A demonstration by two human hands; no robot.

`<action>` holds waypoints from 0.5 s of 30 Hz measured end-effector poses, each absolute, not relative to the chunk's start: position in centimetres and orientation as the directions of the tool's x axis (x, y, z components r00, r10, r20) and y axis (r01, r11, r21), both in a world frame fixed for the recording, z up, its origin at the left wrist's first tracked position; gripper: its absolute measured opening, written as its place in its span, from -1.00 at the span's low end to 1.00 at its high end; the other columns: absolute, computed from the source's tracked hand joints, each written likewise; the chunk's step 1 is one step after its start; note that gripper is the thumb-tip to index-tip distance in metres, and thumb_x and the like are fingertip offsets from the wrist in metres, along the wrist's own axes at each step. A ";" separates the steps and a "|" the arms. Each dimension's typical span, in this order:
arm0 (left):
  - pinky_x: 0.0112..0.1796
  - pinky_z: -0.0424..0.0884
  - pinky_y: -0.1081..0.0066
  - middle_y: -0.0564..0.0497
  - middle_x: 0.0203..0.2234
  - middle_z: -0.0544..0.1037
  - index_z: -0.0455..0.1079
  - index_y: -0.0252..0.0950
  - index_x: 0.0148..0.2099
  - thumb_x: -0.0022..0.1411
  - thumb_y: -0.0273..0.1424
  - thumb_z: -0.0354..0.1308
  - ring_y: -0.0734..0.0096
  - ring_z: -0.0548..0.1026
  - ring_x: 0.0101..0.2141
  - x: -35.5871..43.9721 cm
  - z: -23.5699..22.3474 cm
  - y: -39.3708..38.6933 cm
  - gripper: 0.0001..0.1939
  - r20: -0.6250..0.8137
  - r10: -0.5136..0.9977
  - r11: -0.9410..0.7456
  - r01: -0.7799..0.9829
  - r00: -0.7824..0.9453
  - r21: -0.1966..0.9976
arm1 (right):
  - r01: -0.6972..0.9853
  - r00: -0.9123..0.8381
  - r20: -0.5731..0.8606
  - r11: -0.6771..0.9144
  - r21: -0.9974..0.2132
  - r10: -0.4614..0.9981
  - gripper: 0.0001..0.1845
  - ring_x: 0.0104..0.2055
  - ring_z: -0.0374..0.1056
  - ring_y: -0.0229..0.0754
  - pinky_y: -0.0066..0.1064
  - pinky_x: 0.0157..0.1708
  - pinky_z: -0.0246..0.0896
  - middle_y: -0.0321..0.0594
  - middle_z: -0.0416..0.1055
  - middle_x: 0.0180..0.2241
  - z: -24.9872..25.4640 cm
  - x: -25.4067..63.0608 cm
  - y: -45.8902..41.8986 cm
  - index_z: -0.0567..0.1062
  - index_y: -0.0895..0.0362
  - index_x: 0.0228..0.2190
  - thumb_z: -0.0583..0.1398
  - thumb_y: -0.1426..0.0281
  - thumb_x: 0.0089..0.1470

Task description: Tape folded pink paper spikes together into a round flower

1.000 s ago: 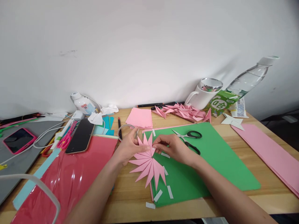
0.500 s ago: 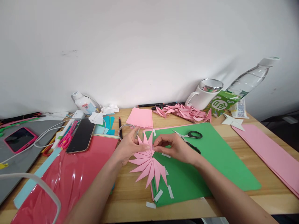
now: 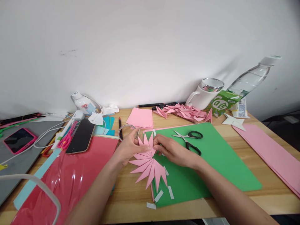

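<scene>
A pink folded-paper pinwheel [image 3: 150, 168] with many long points fans out between my hands, above the left edge of a green paper stack [image 3: 206, 162]. My left hand [image 3: 128, 145] pinches its upper left part, thumb on top of the folds. At its upper right, my right hand [image 3: 173, 150] has its fingertips closed on the edge of a point. Small white paper strips [image 3: 171, 192] lie near the lower points. Black-handled scissors [image 3: 188, 137] rest slightly open on the green paper, just beyond my right hand.
Behind are pink paper squares [image 3: 140, 118] and a pile of folded pink pieces [image 3: 187, 112]. A white mug [image 3: 203, 95], green carton [image 3: 221, 103] and water bottle [image 3: 252, 78] stand back right. To the left lie a phone [image 3: 81, 137], pink scissors [image 3: 67, 136] and red sheets [image 3: 77, 178].
My right hand has moved slightly in towards the pinwheel, its fingers curling closer against the upper right point. My left hand and the pinwheel stay almost in place.
</scene>
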State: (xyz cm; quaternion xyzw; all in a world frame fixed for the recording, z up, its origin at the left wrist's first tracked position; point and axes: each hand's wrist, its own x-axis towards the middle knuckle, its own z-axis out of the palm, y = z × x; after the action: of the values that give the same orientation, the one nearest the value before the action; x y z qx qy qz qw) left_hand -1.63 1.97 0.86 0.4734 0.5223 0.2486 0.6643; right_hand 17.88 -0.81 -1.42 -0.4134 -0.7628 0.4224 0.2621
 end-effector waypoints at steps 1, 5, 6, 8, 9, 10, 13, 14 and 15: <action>-0.55 0.20 0.57 0.20 -0.66 0.39 -0.05 -0.30 0.33 -0.22 -0.41 0.44 0.57 0.33 -0.61 -1.6 0.8 2.0 0.11 -0.459 0.825 0.426 0.170 0.330 0.888 | 0.402 -0.515 0.026 0.268 -0.876 0.857 -0.78 -0.43 0.26 -0.27 -0.43 -0.39 0.22 -0.24 0.29 -0.38 -1.5 17.9 -0.8 0.24 0.10 -0.41 -0.06 0.32 0.26; -0.58 0.13 0.61 0.26 -0.70 0.31 -0.07 -0.28 0.34 -0.16 -0.43 0.41 0.64 0.24 -0.63 -1.6 1.0 1.9 0.07 -0.455 0.828 0.412 0.197 0.328 0.890 | 0.416 -0.464 -0.045 0.173 -0.893 0.884 -0.78 -0.43 0.29 -0.25 -0.43 -0.40 0.22 -0.27 0.32 -0.44 -1.5 17.9 -0.8 0.21 0.08 -0.41 -0.06 0.30 0.25; -0.59 0.12 0.62 0.27 -0.70 0.30 -0.07 -0.28 0.34 -0.15 -0.44 0.41 0.64 0.23 -0.63 -1.5 1.0 1.8 0.07 -0.457 0.825 0.413 0.198 0.332 0.889 | 0.435 -0.449 -0.054 0.165 -0.885 0.892 -0.78 -0.43 0.29 -0.25 -0.43 -0.40 0.21 -0.28 0.33 -0.45 -1.5 17.9 -0.8 0.21 0.08 -0.42 -0.06 0.30 0.25; -0.59 0.12 0.61 0.26 -0.70 0.30 -0.07 -0.28 0.34 -0.16 -0.44 0.41 0.64 0.23 -0.63 -1.5 1.2 1.7 0.07 -0.460 0.822 0.418 0.193 0.336 0.888 | 0.484 -0.423 -0.075 0.155 -0.861 0.903 -0.77 -0.45 0.28 -0.24 -0.42 -0.40 0.18 -0.29 0.33 -0.47 -1.3 17.9 -0.7 0.19 0.08 -0.44 -0.07 0.31 0.25; -0.59 0.12 0.61 0.26 -0.69 0.32 -0.07 -0.28 0.34 -0.16 -0.44 0.41 0.63 0.24 -0.62 -1.4 1.3 1.6 0.07 -0.460 0.822 0.419 0.190 0.336 0.888 | 0.508 -0.413 -0.086 0.151 -0.848 0.907 -0.77 -0.45 0.28 -0.24 -0.42 -0.40 0.17 -0.29 0.34 -0.47 -1.2 17.9 -0.7 0.19 0.08 -0.45 -0.07 0.32 0.25; -0.58 0.14 0.61 0.25 -0.69 0.33 -0.07 -0.29 0.34 -0.16 -0.44 0.41 0.63 0.24 -0.62 -1.4 1.3 1.6 0.07 -0.459 0.823 0.420 0.186 0.334 0.888 | 0.529 -0.406 -0.097 0.147 -0.836 0.909 -0.78 -0.46 0.28 -0.24 -0.42 -0.40 0.16 -0.28 0.35 -0.47 -1.1 17.9 -0.7 0.19 0.08 -0.45 -0.07 0.33 0.24; -0.58 0.15 0.61 0.26 -0.70 0.32 -0.04 -0.32 0.33 -0.16 -0.47 0.41 0.65 0.24 -0.64 -1.4 1.3 1.5 0.06 -0.439 0.843 0.410 0.157 0.310 0.898 | 0.562 -0.407 -0.117 0.147 -0.814 0.906 -0.79 -0.46 0.26 -0.25 -0.43 -0.41 0.13 -0.28 0.37 -0.47 -0.9 17.9 -0.7 0.21 0.08 -0.44 -0.06 0.34 0.23; -0.58 0.15 0.62 0.27 -0.72 0.31 -0.04 -0.34 0.33 -0.17 -0.48 0.42 0.66 0.24 -0.64 -1.4 1.2 1.6 0.06 -0.433 0.850 0.410 0.140 0.300 0.901 | 0.567 -0.410 -0.115 0.154 -0.809 0.905 -0.80 -0.47 0.26 -0.25 -0.43 -0.42 0.11 -0.28 0.37 -0.48 -0.9 17.9 -0.7 0.22 0.09 -0.44 -0.05 0.34 0.23; -0.58 0.16 0.61 0.27 -0.73 0.31 -0.05 -0.35 0.33 -0.19 -0.48 0.42 0.65 0.25 -0.65 -1.4 1.2 1.6 0.08 -0.430 0.855 0.413 0.120 0.290 0.903 | 0.570 -0.412 -0.108 0.163 -0.805 0.905 -0.80 -0.48 0.24 -0.26 -0.44 -0.43 0.10 -0.29 0.36 -0.49 -0.8 17.9 -0.7 0.22 0.09 -0.44 -0.05 0.35 0.22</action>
State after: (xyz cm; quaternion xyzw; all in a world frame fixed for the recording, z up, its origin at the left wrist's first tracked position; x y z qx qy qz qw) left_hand -1.36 1.59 1.16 0.4634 0.5258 0.2802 0.6559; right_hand 17.94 -0.73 -0.81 -0.5018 -0.7346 0.4081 0.2052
